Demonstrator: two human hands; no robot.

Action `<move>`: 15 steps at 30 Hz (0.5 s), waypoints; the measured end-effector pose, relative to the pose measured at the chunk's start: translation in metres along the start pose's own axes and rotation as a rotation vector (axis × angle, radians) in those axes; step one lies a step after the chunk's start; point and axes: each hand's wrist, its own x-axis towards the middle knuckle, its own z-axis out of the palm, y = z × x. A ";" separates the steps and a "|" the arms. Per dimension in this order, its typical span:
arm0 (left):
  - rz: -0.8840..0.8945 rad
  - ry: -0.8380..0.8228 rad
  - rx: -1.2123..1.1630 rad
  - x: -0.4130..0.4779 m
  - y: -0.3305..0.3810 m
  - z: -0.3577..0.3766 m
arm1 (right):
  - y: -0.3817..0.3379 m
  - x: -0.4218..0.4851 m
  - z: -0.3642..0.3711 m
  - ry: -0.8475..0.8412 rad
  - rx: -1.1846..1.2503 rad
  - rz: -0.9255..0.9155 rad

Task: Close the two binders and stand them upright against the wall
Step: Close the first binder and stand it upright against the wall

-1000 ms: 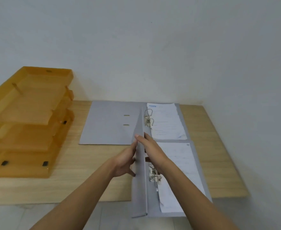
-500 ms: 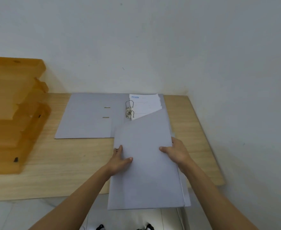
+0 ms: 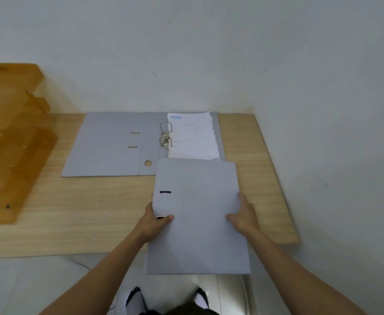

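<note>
The near binder (image 3: 197,214) is closed now, grey cover facing up, lying flat with its front end hanging off the edge of the desk (image 3: 84,212). The left hand (image 3: 154,221) has it by the spine side, thumb on top of the cover right by one of the slots, the rest of the fingers tucked out of sight under the edge, so it's wrapped around that side. The right hand (image 3: 243,214) grips the opposite edge, thumb lying across the cover and fingers curled along and under the side. Both hands are clamped on the same binder, basically. The far binder (image 3: 109,146) is lying wide open flat on the desk, back edge close to the wall (image 3: 186,53), ring mechanism (image 3: 165,137) open in the middle and a stack of papers (image 3: 192,135) on its right half. The closed binder's far edge slightly overlaps the open one's near right corner. Off to the left there's an orange paper tray stack (image 3: 11,137) sitting on the desk, well apart from both binders.
</note>
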 end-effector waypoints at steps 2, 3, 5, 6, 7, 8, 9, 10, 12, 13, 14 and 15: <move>-0.008 0.017 0.012 0.000 -0.001 0.004 | 0.000 -0.001 0.009 -0.024 -0.148 -0.016; -0.012 0.026 0.028 0.001 -0.001 0.005 | -0.003 -0.003 0.013 -0.016 -0.229 -0.055; -0.014 0.037 0.064 0.002 -0.002 0.009 | -0.011 -0.006 0.023 -0.034 -0.369 -0.177; -0.012 0.042 0.089 0.001 -0.002 0.011 | -0.016 -0.006 0.029 -0.084 -0.404 -0.238; -0.005 0.044 0.110 -0.001 0.000 0.014 | -0.021 -0.006 0.035 -0.164 -0.396 -0.275; -0.007 0.042 0.118 -0.003 0.000 0.016 | -0.024 -0.006 0.040 -0.258 -0.358 -0.281; -0.003 0.047 0.124 -0.002 0.000 0.017 | -0.027 -0.006 0.046 -0.342 -0.313 -0.270; -0.005 0.050 0.132 -0.003 -0.001 0.017 | -0.029 -0.006 0.050 -0.407 -0.283 -0.253; -0.015 0.062 0.131 -0.002 -0.003 0.016 | -0.029 -0.006 0.056 -0.468 -0.270 -0.230; -0.025 0.067 0.129 -0.003 -0.004 0.015 | -0.028 -0.007 0.058 -0.467 -0.260 -0.225; -0.035 0.069 0.119 -0.004 -0.005 0.015 | -0.027 -0.007 0.058 -0.460 -0.243 -0.221; -0.040 0.070 0.096 -0.004 -0.006 0.015 | -0.026 -0.006 0.058 -0.454 -0.224 -0.218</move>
